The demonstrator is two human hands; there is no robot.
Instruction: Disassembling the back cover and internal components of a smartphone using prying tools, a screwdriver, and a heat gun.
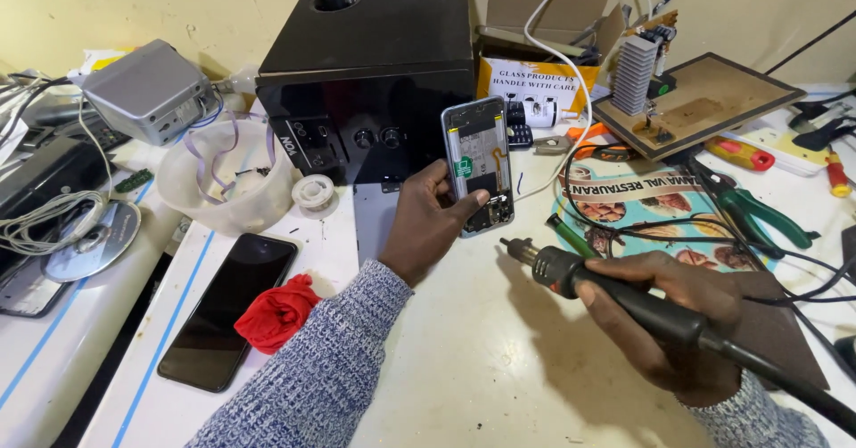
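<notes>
While the left hand point(428, 221) holds an opened smartphone point(479, 164) upright above the desk point(464, 359), its back cover off and its inner parts facing the camera, its grip is clamped on the phone's lower edge; the right hand point(664, 328) is closed around the handle of a hot-air rework tool point(606, 292), nozzle aimed at the phone's lower corner but apart from it; the heating step looks in hand; the next move would call for a steady, close nozzle; a black phone point(227, 310) and red cloth point(276, 312) lie nearby.
</notes>
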